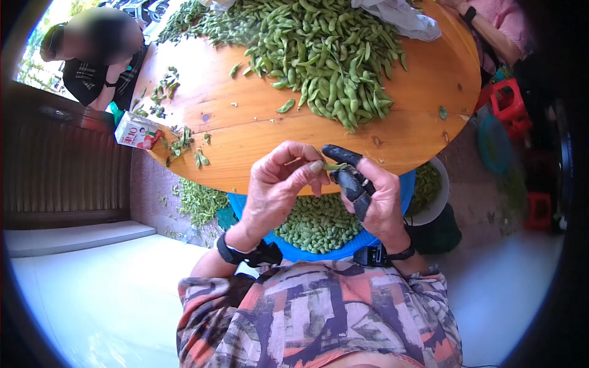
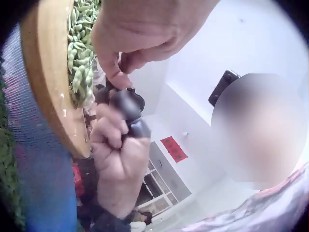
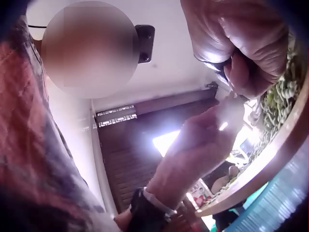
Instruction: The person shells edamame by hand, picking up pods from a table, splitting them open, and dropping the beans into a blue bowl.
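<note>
Over the table's near edge, my left hand (image 1: pixel 273 184) pinches a green soybean pod (image 1: pixel 332 166) between thumb and fingertips. On the pod's other end is my right hand (image 1: pixel 381 197), its thumb and index finger wrapped in black covers (image 1: pixel 341 154). In the left wrist view the right hand (image 2: pixel 120 154) sits just below the left, and the pod is hidden there. Under both hands a blue basin (image 1: pixel 288 250) holds many shelled green beans (image 1: pixel 319 224). A large heap of soybean pods (image 1: pixel 325 61) lies on the round wooden table (image 1: pixel 245 147).
Empty-looking pods (image 1: pixel 179 142) are scattered at the table's left, beside a white carton (image 1: pixel 136 130). A white bucket (image 1: pixel 439 195) of green pods stands right of the basin. Red stools (image 1: pixel 510 101) are farther right. People sit at the far left and far right.
</note>
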{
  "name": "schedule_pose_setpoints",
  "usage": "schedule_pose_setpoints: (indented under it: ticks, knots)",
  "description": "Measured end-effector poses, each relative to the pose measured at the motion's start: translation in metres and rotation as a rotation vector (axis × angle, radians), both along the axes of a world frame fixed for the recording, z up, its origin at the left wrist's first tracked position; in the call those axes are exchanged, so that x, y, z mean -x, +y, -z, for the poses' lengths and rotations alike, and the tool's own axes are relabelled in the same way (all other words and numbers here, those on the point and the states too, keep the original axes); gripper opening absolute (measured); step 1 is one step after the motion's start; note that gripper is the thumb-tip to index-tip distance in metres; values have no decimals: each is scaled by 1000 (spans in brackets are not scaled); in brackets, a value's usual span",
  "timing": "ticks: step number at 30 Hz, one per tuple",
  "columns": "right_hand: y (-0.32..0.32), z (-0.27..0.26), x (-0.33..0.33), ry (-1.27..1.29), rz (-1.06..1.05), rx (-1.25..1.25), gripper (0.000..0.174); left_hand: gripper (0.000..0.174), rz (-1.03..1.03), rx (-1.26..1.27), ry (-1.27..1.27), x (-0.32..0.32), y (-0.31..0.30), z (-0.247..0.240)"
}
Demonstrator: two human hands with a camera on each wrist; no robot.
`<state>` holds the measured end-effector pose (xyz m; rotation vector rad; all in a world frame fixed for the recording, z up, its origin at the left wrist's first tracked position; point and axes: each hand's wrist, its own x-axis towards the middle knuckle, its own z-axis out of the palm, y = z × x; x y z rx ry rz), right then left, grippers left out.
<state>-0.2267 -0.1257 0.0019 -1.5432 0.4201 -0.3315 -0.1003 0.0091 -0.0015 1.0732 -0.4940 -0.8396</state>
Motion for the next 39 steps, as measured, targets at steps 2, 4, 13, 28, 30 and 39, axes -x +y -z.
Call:
schedule_pose_setpoints:
  ticks: [2,4,13,28,30,39]
  knots:
    - [-1,4,2,-21,-20,-150,36,11,-63,-11,-12,12,-4,11]
    - [1,10,2,-112,-41,-430,41,12,-107,-14,-14,21,-4,19]
    - [-5,29,6,-44,-123,-485,34,13,-212,-52,-139,32,-1,31]
    - [-4,21,10,-266,-201,681,39,33,100,-139,158,19,23,22]
    - [-9,24,16,-232,-288,599,38,30,130,-223,64,23,31,22]
    - [-18,31,42,-12,-37,428,35,17,-38,-546,-971,41,45,28]
